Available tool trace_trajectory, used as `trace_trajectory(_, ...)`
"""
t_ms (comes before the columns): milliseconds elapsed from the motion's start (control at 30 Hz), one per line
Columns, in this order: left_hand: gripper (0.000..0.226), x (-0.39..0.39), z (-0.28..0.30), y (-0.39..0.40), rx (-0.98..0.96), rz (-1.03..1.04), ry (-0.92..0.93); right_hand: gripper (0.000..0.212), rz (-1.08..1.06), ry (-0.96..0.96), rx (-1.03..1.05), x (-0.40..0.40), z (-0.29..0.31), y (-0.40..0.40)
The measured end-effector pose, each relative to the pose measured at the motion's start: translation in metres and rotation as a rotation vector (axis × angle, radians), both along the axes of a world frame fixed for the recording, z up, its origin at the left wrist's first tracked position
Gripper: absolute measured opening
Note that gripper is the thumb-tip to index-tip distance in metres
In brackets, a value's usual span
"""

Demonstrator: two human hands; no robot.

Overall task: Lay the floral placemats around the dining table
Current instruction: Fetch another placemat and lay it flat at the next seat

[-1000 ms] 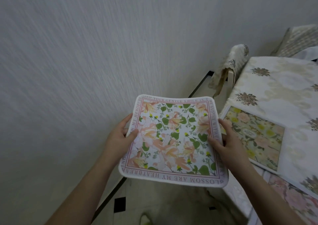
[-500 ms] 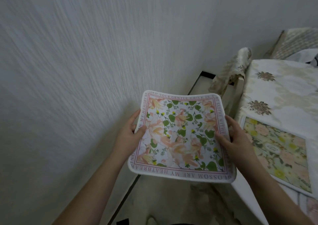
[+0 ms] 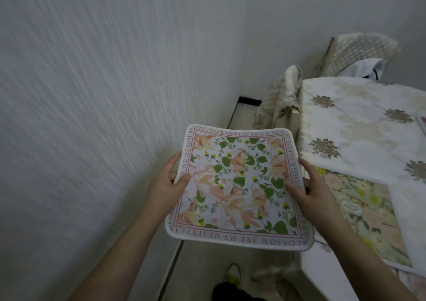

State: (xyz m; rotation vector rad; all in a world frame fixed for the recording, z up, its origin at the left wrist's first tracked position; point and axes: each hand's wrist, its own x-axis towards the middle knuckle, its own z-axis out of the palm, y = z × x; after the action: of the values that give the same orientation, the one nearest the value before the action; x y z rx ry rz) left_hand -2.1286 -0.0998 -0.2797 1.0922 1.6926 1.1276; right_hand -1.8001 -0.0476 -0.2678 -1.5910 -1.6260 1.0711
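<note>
I hold a square floral placemat (image 3: 239, 185) flat in the air, white-edged, with peach flowers, green leaves and a lettered pink border. My left hand (image 3: 167, 183) grips its left edge and my right hand (image 3: 309, 190) grips its right edge, thumbs on top. It hovers above the floor, just left of the dining table (image 3: 359, 125), which wears a white cloth with brown flower motifs. A second placemat (image 3: 366, 215), yellow-green and floral, lies on the table to the right of my right hand, partly under a fold of the cloth.
A white textured wall (image 3: 92, 116) runs close along my left. A chair (image 3: 279, 95) with a patterned cover is pushed in at the table's near side, another covered chair (image 3: 359, 52) stands at the far end. My foot (image 3: 232, 275) shows on the narrow floor strip.
The view has swung rightward and forward along the table, so the table and yellow-green mat sit closer to my right hand. Both hands keep the same hold on the placemat.
</note>
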Motion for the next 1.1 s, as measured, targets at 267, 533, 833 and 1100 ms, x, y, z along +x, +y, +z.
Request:
trace_trajectory(267, 0.059, 0.016, 0.016, 0.119, -0.006, -0.057, 0.048, 0.064, -0.052, 0.071, 0.001, 0.016, -0.01, 0.1)
trace_trajectory(533, 0.059, 0.025, 0.024, 0.19, 0.015, -0.056, 0.079, 0.066, -0.056, 0.048, 0.001, 0.024, -0.004, 0.179)
trace_trajectory(833, 0.06, 0.02, 0.014, 0.284, 0.038, -0.151, 0.12, 0.066, -0.141, 0.051, 0.011, 0.02, -0.007, 0.23)
trace_trajectory(1100, 0.059, 0.02, 0.007, 0.38, 0.029, -0.214, 0.042, 0.064, -0.272, 0.028, 0.034, 0.008, 0.006, 0.291)
